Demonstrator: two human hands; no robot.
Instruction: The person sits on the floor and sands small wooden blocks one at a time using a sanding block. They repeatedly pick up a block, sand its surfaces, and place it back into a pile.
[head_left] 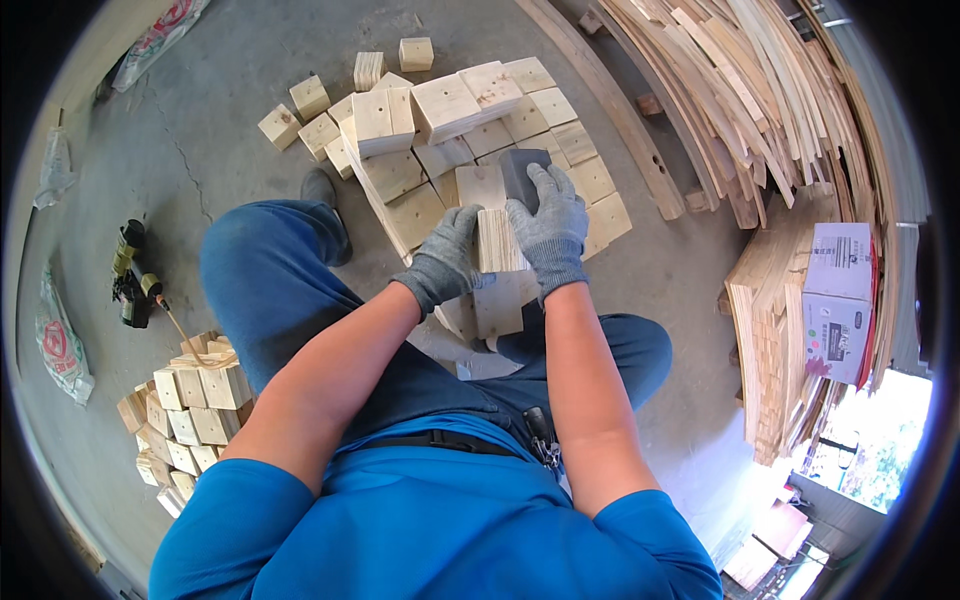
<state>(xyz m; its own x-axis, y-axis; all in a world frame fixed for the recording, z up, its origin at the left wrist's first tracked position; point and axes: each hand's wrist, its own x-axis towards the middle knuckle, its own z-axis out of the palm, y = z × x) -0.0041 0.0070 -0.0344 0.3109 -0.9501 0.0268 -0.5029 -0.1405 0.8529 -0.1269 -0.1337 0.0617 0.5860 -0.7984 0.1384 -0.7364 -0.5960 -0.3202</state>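
Note:
Both my hands wear grey knit gloves. My left hand [445, 260] is closed on the left side of a light wood block [500, 242] with a layered face, above the low wooden work surface between my legs. My right hand [551, 222] grips a dark grey sanding block [521, 175] at the far side of that wood block. Its lower part lies along the wood block's right side; whether it presses on it I cannot tell. Under and beyond my hands, square wood blocks [415, 215] cover the work surface, and a few larger ones [446, 105] stand on top.
Loose wood blocks [309, 96] lie on the concrete floor beyond. At my left are a stack of blocks [195, 405], a power tool [130, 275] and plastic bags [62, 345]. Long boards [720, 90], stacked boards [765, 330] and a carton [838, 290] stand at the right.

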